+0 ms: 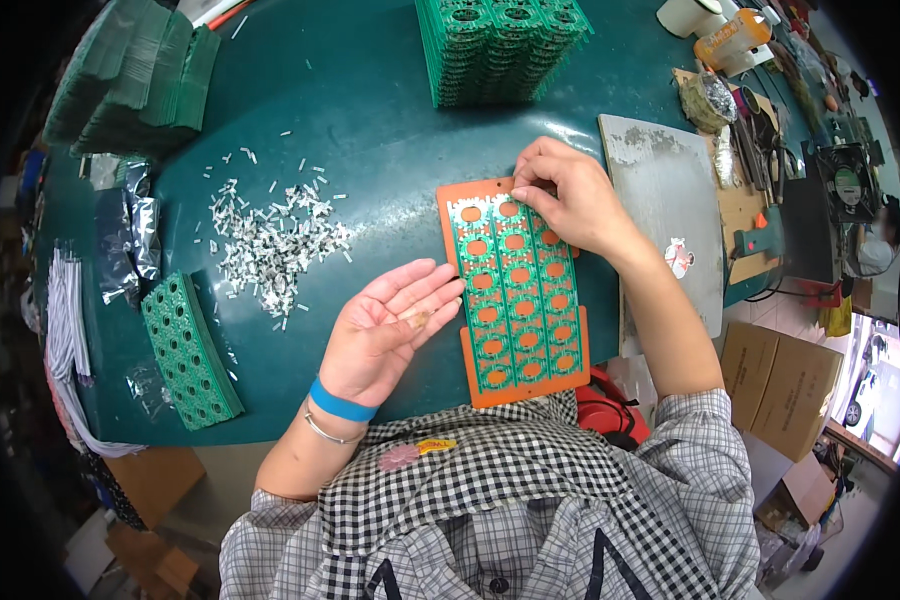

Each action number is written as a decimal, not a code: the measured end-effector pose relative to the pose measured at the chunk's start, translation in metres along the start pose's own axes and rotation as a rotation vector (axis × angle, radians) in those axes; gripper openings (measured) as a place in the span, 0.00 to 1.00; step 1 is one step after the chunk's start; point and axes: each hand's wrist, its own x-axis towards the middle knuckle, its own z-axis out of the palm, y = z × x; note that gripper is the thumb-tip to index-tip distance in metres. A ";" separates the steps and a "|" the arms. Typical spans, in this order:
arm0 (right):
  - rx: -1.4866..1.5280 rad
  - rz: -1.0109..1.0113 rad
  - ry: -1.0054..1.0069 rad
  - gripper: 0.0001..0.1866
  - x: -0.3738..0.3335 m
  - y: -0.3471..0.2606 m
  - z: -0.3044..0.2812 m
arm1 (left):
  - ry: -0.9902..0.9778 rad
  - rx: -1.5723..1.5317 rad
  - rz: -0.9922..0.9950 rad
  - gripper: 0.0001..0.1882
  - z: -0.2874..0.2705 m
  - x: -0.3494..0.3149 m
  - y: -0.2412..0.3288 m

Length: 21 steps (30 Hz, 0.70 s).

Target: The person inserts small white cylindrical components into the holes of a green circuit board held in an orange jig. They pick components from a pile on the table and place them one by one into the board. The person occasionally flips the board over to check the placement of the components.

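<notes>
From where I'm standing, the green circuit panel (521, 291) is lying flat on an orange tray (525, 392) at the front of the dark green table (370, 130), its long side running away from the person. The right hand (567, 195) is bending over the panel's far end, thumb and forefinger drawn narrow near the edge; whether they are quite meeting, or pinching some tiny part, I cannot tell. The left hand (388, 325) is hovering palm up just beside the tray, its fingers loosely spread and its thumb lying inward; I cannot make out anything resting in it. The panel is looking light and stiff to me, a thin sheet pierced by rows of oval openings, so I'm judging that hard bending could crack it at the narrow bridges. Its faces are seeming smooth enough to slide under a fingertip, and I'm favouring a hold by the outer long edges, clear of the fine pattern. The small white pieces (280, 245) are lying in a loose heap to the left, looking nearly weightless and easily scattered, so they are calling for a fingertip pinch.
</notes>
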 end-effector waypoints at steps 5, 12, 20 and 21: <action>-0.043 -0.021 0.023 0.04 0.001 0.000 0.001 | 0.016 0.027 -0.059 0.26 -0.006 -0.002 0.002; -0.022 -0.021 0.018 0.04 0.001 -0.001 0.001 | 0.049 0.079 -0.050 0.25 0.003 0.000 0.001; -0.195 -0.106 0.106 0.05 0.002 -0.004 0.012 | 0.020 0.025 -0.076 0.25 -0.004 0.002 -0.003; -0.206 -0.109 0.115 0.05 0.002 -0.004 0.012 | 0.042 0.027 -0.064 0.26 -0.002 0.002 -0.003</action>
